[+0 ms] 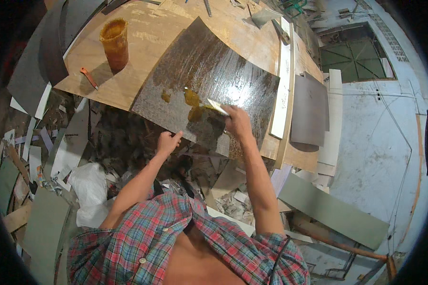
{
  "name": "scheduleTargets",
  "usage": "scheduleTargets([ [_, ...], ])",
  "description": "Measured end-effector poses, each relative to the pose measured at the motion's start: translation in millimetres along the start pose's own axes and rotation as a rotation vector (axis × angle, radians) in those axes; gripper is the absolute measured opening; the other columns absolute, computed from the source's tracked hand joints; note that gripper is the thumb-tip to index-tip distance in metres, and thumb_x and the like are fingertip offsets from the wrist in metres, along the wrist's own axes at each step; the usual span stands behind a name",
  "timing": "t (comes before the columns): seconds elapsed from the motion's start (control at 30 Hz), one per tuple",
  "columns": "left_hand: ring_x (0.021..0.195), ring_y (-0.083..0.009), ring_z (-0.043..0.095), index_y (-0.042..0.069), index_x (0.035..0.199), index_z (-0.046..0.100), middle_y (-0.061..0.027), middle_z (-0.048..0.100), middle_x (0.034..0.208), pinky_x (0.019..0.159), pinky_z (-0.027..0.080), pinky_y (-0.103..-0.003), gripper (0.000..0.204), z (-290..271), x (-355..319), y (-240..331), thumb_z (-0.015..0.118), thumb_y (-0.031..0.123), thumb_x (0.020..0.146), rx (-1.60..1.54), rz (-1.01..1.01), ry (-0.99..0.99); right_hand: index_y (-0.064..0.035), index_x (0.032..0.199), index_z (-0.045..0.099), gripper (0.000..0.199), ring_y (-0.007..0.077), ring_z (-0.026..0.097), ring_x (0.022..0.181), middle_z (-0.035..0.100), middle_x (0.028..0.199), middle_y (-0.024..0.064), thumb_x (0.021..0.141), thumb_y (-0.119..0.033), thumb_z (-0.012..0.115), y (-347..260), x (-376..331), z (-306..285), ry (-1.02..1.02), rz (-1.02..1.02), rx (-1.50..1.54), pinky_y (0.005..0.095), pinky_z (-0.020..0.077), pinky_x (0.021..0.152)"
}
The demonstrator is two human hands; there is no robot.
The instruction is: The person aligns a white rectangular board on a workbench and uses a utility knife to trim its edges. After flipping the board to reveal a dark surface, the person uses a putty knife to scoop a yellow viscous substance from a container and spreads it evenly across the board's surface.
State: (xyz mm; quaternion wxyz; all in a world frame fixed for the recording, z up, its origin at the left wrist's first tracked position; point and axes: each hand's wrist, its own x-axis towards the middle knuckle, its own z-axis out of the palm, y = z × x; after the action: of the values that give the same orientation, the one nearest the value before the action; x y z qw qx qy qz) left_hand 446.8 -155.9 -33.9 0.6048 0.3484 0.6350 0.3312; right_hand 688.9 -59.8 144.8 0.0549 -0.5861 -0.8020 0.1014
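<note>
A dark laminate sheet (223, 76) lies on a plywood table (142, 38), wet and glossy with spread glue. Amber blobs of glue (192, 99) sit near its front edge. My right hand (237, 122) grips a small flat scraper (217, 106) whose blade rests on the sheet beside the glue. My left hand (168, 141) pinches the sheet's near edge, holding it down. A glue-stained orange container (114, 42) stands on the table at the back left.
A small orange-handled tool (88, 77) lies by the container. White strips (284, 71) and a grey panel (310, 110) rest on the table's right side. Offcuts, scraps and a white bag (88, 185) litter the floor below. A grey-green board (333, 209) leans at the right.
</note>
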Motion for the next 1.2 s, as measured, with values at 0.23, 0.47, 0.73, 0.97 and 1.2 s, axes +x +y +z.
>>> scheduleTargets([
  [0.23, 0.064, -0.0139, 0.069, -0.003, 0.074, 0.066, -0.0109, 0.072, 0.072, 0.059, 0.051, -0.032, 0.038, 4.6, -7.5, 9.6, 0.068, 0.030, 0.093, 0.019, 0.026, -0.045, -0.0187, 0.121, 0.071, 0.052, 0.0352, 0.066, 0.107, 0.070, 0.118, 0.0120, 0.073, -0.002, 0.059, 58.7, 5.0, 25.8, -0.214, -0.098, 0.012, 0.0424, 0.0539, 0.090],
  [0.47, 0.062, -0.0145, 0.069, -0.003, 0.072, 0.065, -0.0116, 0.073, 0.074, 0.058, 0.052, -0.032, 0.041, 7.3, -4.8, 12.2, 0.068, 0.031, 0.094, -0.003, -0.011, -0.074, -0.0223, 0.117, 0.073, 0.051, 0.0379, 0.068, 0.096, 0.072, 0.108, 0.0144, 0.072, -0.002, 0.059, 38.3, -165.6, 22.4, -0.275, 0.158, 0.109, 0.0453, 0.0552, 0.084],
  [0.73, 0.065, -0.0143, 0.068, -0.001, 0.081, 0.070, -0.0081, 0.072, 0.077, 0.059, 0.050, -0.030, 0.042, -13.4, -4.7, 12.9, 0.068, 0.039, 0.093, -0.068, -0.058, -0.215, -0.0169, 0.118, 0.072, 0.048, 0.0367, 0.068, 0.104, 0.072, 0.110, 0.0150, 0.077, 0.001, 0.053, -60.6, -179.1, -7.7, -0.103, 0.280, 0.422, 0.0417, 0.0544, 0.090],
  [0.97, 0.062, -0.0150, 0.068, -0.005, 0.086, 0.070, -0.0089, 0.072, 0.075, 0.057, 0.052, -0.031, 0.035, -32.1, 7.8, 20.9, 0.069, 0.030, 0.093, -0.029, 0.035, -0.205, -0.0101, 0.123, 0.066, 0.046, 0.0374, 0.063, 0.108, 0.067, 0.117, 0.0176, 0.079, 0.000, 0.055, -55.2, -20.6, 32.3, 0.195, 0.083, 0.178, 0.0452, 0.0503, 0.093],
  [1.2, 0.064, -0.0160, 0.070, -0.005, 0.079, 0.069, -0.0125, 0.073, 0.076, 0.061, 0.053, -0.032, 0.036, -42.1, 15.0, 16.7, 0.069, 0.028, 0.092, -0.046, -0.009, -0.163, -0.0128, 0.115, 0.070, 0.042, 0.0388, 0.063, 0.098, 0.067, 0.108, 0.0153, 0.077, -0.001, 0.057, -62.6, 1.0, 13.8, 0.111, 0.159, 0.105, 0.0478, 0.0518, 0.087],
])
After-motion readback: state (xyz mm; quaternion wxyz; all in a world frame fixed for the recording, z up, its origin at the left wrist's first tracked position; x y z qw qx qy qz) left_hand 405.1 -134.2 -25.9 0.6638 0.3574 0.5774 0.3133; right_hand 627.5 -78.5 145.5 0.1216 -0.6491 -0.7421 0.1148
